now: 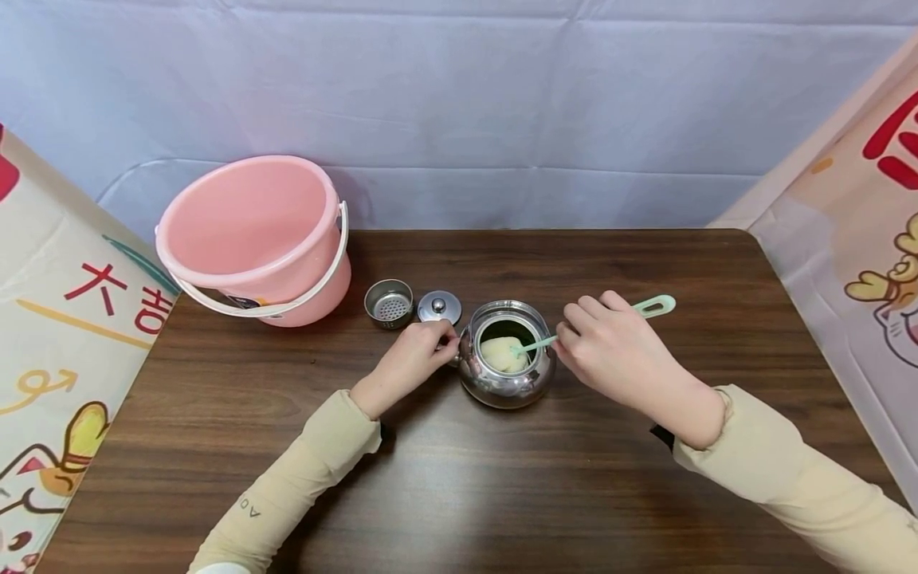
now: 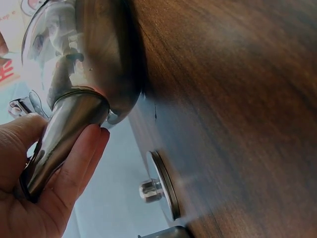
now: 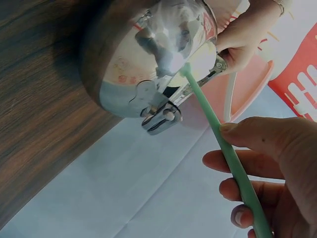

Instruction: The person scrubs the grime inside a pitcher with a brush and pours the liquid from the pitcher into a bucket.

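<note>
A shiny steel teapot (image 1: 505,392) stands uncovered on the brown wooden table. My left hand (image 1: 410,360) grips its tapered spout (image 2: 69,136), the thumb on one side and fingers on the other. On the pot's right, my right hand (image 1: 620,351) holds the pale green handle (image 3: 218,121) of a sponge brush between thumb and fingers. The handle slants into the mouth, where the cream sponge head (image 1: 502,353) sits inside the opening. How deep the sponge reaches is hidden by the pot wall.
Left of the pot's spout lie the steel lid (image 1: 440,308) with its round knob and a perforated strainer cup (image 1: 390,305). A pink bucket (image 1: 251,215) with a white handle stands at the back left. Pale cloth (image 1: 459,104) hangs behind the table.
</note>
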`<state>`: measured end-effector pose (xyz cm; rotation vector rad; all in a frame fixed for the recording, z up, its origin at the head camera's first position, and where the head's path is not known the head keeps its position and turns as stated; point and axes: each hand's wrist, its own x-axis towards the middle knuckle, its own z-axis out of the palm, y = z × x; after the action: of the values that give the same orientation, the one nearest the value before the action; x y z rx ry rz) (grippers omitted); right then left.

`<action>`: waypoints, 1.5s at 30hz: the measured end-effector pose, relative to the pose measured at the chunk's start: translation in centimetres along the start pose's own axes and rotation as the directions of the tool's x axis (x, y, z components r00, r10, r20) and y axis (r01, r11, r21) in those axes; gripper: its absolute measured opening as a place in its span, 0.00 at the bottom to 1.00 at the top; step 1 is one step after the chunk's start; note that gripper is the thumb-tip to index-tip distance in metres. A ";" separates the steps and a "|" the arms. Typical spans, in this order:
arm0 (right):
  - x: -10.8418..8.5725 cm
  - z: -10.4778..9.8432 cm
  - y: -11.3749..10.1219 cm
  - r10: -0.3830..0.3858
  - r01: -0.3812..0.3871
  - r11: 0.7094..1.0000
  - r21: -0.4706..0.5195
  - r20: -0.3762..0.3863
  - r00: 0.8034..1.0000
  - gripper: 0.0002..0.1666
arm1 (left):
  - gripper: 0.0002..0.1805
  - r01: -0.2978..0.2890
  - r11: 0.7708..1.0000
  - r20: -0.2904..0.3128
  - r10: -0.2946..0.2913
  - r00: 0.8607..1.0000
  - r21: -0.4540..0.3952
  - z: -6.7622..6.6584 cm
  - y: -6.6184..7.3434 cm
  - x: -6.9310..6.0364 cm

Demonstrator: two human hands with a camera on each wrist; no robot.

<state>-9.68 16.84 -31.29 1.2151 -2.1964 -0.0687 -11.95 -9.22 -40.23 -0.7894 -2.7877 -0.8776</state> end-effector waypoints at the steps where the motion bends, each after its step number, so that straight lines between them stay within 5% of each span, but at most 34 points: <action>1: 0.1 0.0 0.0 -0.001 0.001 1.000 0.005 -0.001 1.000 0.22 | 0.04 -0.001 1.000 0.000 0.001 1.000 0.000 0.0 0.0 0.0; 23: 0.6 0.9 1.2 0.025 -0.026 0.999 -0.039 -0.009 1.000 0.19 | 0.04 0.004 1.000 0.003 -0.004 1.000 -0.016 -0.1 0.0 0.0; 45: 0.3 -0.5 0.5 0.044 -0.044 0.998 -0.051 0.006 0.999 0.18 | 0.04 0.013 1.000 0.003 -0.013 1.000 -0.008 0.0 0.1 0.1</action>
<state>-9.86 17.01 -30.58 1.1396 -2.2132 -0.1104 -11.99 -9.14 -40.14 -0.7751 -2.7973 -0.8912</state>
